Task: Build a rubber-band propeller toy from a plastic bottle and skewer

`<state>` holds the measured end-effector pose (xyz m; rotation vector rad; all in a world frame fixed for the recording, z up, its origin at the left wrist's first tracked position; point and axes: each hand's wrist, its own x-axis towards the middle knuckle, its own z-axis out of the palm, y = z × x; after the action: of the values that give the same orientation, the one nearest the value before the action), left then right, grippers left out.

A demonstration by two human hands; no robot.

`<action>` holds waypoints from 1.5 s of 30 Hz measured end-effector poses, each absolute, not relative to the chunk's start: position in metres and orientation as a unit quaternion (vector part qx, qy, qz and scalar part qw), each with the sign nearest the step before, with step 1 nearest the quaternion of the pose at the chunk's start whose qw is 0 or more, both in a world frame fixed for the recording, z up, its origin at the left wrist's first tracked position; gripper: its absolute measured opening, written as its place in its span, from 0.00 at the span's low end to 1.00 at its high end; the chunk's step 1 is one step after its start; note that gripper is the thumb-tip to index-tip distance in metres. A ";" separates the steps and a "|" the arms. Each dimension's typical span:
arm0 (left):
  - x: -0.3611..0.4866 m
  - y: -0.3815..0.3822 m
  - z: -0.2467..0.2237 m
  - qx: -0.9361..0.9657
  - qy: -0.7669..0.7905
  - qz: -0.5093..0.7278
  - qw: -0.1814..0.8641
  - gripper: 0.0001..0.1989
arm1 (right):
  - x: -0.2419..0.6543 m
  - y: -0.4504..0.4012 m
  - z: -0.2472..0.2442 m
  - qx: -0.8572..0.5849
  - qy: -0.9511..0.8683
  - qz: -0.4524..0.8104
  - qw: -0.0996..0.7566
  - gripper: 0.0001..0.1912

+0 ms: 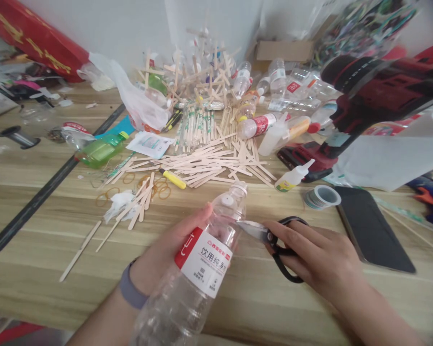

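Note:
A clear plastic bottle (180, 298) with a red and white label tilts across the foreground, its neck pointing away from me. My left hand (182, 235) is wrapped round the bottle from behind, thumb near the shoulder; most of its fingers are hidden. A round whitish spot shows on the shoulder by the neck. My right hand (313, 254) grips black-handled scissors (270, 238) from the right. The scissor blades meet the bottle just below its shoulder; whether the tip is inside the plastic I cannot tell.
Wooden craft sticks (205, 166) lie heaped beyond the bottle, near a yellow cutter (173, 179). At right are a glue bottle (294, 177), a tape roll (322, 197), a phone (373, 228) and a red cordless drill (368, 96). A green bottle (103, 150) lies left.

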<state>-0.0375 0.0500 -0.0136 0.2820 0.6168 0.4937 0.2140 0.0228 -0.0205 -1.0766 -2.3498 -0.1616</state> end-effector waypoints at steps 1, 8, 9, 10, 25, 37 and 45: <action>-0.037 0.050 -0.012 0.140 0.308 0.249 0.908 0.25 | 0.213 0.023 -0.019 -0.405 -0.868 -0.043 0.283 0.11; -0.031 0.049 0.002 0.249 0.405 0.375 0.796 0.23 | 0.206 0.024 -0.012 -0.417 -0.849 0.056 0.318 0.13; -0.031 0.049 0.002 0.262 0.403 0.387 0.787 0.22 | 0.206 0.023 -0.012 -0.417 -0.851 0.050 0.314 0.14; -0.030 0.049 0.002 0.272 0.398 0.395 0.782 0.22 | 0.205 0.023 -0.013 -0.414 -0.855 0.042 0.310 0.14; -0.030 0.044 -0.014 0.319 0.418 0.411 0.745 0.22 | 0.198 0.019 -0.014 -0.413 -0.864 0.006 0.287 0.15; -0.024 0.043 -0.013 0.347 0.434 0.438 0.707 0.25 | 0.196 0.015 -0.021 -0.428 -0.860 -0.021 0.278 0.14; -0.022 0.038 -0.016 0.341 0.442 0.455 0.693 0.26 | 0.190 0.014 -0.024 -0.436 -0.853 -0.016 0.287 0.14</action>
<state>-0.0218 0.0378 -0.0164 0.7618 0.9875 1.0172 0.1895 0.0138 -0.0237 -1.1633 -2.2783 -0.0435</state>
